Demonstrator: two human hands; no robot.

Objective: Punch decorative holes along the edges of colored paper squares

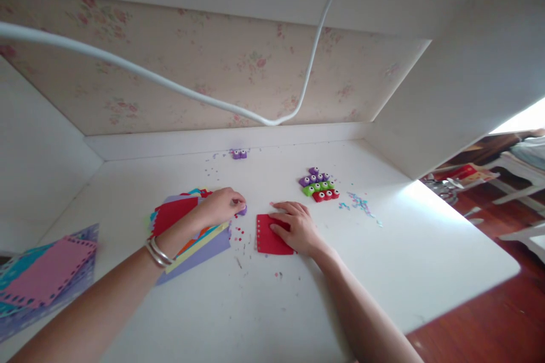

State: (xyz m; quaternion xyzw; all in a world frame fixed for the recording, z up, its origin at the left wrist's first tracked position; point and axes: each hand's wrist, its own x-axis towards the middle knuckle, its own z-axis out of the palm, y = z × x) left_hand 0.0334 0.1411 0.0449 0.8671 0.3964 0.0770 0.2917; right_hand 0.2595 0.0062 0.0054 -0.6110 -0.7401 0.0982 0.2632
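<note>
The left hand (pixel 221 205) pinched a purple punch (pixel 243 210), the right hand (pixel 298 227) lay fingers-spread on red paper (pixel 268 243), left edge holed, near edge seemingly uncut.

2 slim silvery bangles (pixel 160 252) on the left wrist (pixel 174 241), both forearms (pixel 361 306) bare

Red punched paper (pixel 264 238): partly covered by the right hand (pixel 298 229). Purple piece (pixel 242 210): partly hidden by the left hand (pixel 221 206). White cable (pixel 272 122): cut off by the top and left edges.
</note>
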